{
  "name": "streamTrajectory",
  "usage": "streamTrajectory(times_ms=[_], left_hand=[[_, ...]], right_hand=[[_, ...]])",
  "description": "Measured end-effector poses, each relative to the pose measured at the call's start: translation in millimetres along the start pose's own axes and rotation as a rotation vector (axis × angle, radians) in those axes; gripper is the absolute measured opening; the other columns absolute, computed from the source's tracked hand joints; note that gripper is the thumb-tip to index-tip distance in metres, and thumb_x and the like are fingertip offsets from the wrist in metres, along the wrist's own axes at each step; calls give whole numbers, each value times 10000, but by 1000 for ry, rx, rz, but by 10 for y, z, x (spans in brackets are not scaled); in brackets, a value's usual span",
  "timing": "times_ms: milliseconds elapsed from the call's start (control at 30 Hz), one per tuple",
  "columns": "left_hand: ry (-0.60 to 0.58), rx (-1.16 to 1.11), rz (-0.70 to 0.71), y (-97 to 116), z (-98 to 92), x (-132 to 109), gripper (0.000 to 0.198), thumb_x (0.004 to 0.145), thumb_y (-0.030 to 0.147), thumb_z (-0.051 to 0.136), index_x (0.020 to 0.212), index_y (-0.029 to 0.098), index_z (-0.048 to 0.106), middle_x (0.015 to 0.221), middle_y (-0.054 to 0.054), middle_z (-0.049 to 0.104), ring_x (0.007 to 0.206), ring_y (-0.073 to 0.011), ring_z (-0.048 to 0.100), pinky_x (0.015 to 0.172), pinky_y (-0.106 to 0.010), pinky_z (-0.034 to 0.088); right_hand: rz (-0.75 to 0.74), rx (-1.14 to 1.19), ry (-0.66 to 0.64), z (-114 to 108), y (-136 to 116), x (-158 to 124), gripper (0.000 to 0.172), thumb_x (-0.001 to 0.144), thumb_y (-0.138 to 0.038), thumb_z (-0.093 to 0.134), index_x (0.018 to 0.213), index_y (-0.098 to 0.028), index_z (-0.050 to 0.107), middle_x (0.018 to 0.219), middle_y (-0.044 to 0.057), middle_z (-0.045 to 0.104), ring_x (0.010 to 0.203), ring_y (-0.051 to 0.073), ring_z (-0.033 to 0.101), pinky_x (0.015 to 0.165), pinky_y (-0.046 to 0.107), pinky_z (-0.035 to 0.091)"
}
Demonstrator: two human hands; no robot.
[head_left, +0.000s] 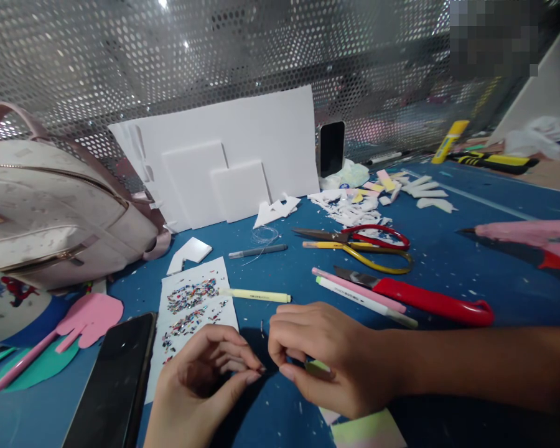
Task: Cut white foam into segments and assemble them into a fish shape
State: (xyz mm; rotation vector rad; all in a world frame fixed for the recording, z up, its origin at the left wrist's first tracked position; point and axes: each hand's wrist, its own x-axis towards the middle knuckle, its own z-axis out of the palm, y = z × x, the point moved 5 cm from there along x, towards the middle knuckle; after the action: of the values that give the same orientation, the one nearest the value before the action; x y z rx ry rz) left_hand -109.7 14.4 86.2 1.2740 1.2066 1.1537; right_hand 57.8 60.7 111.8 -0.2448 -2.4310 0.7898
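My left hand is at the lower middle, thumb and forefinger pinched together around something too tiny to make out. Close by on the right, my right hand is curled, its thumb near the bent fingers; whatever may be between them is hidden. Behind my left hand lies a white paper sheet bearing scattered small, shiny, multicoloured beads. Coiled clear thread rests behind a grey pen. Under and beside my right wrist are pale green and pink paper notes.
Scissors, a red-handled cutter, several pens, a pale yellow marker and a pink glue gun lie around. White foam boards stand behind, near paper scraps. On the left are a phone and a backpack.
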Motion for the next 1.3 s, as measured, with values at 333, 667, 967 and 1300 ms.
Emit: streamTrajectory(times_ms=[333, 667, 967, 1300], left_hand=[[195, 18, 22, 111, 87, -101, 145, 731, 158, 745, 845, 200, 665, 717, 30, 715, 672, -98, 693, 678, -127, 558], [140, 115, 100, 143, 82, -124, 114, 745, 164, 762, 819, 224, 699, 742, 24, 715, 696, -116, 697, 692, -147, 560], [102, 112, 14, 67, 73, -129, 131, 738, 217, 797, 820, 241, 697, 687, 48, 712, 674, -81, 679, 685, -102, 509], [11, 209, 65, 50, 91, -119, 107, 761, 249, 800, 719, 228, 704, 674, 37, 699, 629, -100, 652, 633, -138, 492]], right_hand=[[-1, 7, 3, -10, -16, 10, 86, 838, -96, 499, 859, -169, 458, 783, -29, 452, 715, 104, 381, 624, 241, 298], [-59, 14, -9, 18, 0, -1, 51, 857, -121, 530, 880, -163, 512, 783, -10, 501, 717, 119, 409, 634, 253, 319], [-128, -19, -18, 51, -15, -14, 27, 947, -171, 541, 924, -161, 550, 778, -2, 552, 727, 129, 454, 678, 244, 347], [-188, -67, 27, 39, -39, -4, 16, 940, -173, 586, 949, -159, 587, 805, 2, 575, 748, 128, 481, 693, 239, 366]])
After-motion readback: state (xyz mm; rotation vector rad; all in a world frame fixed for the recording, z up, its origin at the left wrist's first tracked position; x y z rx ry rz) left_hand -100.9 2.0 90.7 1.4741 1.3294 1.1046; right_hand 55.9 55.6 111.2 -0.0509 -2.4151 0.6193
